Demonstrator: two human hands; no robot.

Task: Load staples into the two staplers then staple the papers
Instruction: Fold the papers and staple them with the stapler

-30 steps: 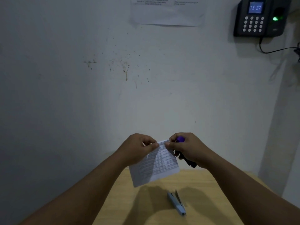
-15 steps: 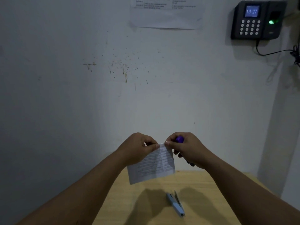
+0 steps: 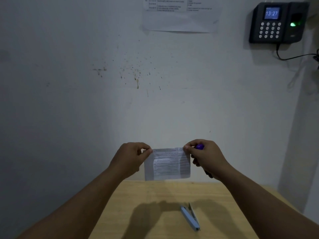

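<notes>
A small printed paper [image 3: 168, 163] hangs spread flat in the air above the table's far edge. My left hand [image 3: 130, 158] pinches its top left corner. My right hand [image 3: 206, 156] pinches its top right corner and also holds a purple stapler [image 3: 199, 146], of which only the purple end and a dark tip below the hand show. A light blue stapler [image 3: 189, 216] lies on the wooden table [image 3: 146, 195], near the front, with its top arm slightly raised.
A white wall stands right behind the table. A printed sheet [image 3: 181, 16] is stuck on it high up. At top right a black keypad clock device [image 3: 276, 23] hangs with a cable. The table's right edge runs diagonally at the right.
My hands have moved apart and the paper, earlier tilted and partly folded, is now stretched out level between them. The blue stapler has not moved.
</notes>
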